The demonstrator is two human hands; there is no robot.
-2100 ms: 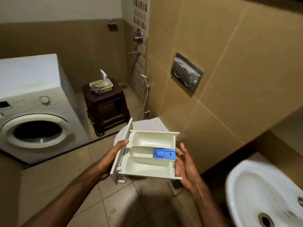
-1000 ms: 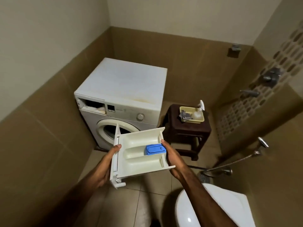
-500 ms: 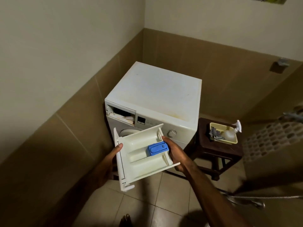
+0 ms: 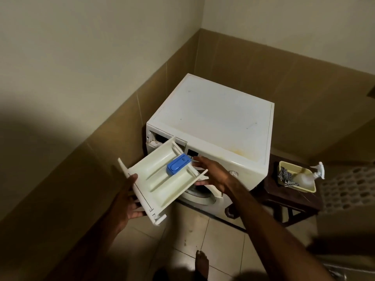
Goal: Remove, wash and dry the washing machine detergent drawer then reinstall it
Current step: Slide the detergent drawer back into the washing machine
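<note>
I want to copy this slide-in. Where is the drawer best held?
Grip the detergent drawer at its front panel from below-left, as the left hand does. The back end points into the slot, so only the front stays free; the right hand steadies the side.

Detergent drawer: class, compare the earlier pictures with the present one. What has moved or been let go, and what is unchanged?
The detergent drawer has been carried from beside the sink to the washing machine, its back end now at the open slot. The right hand has opened, fingers straight along the drawer's side. The left hand still grips the front panel; the blue insert stays seated.
</note>
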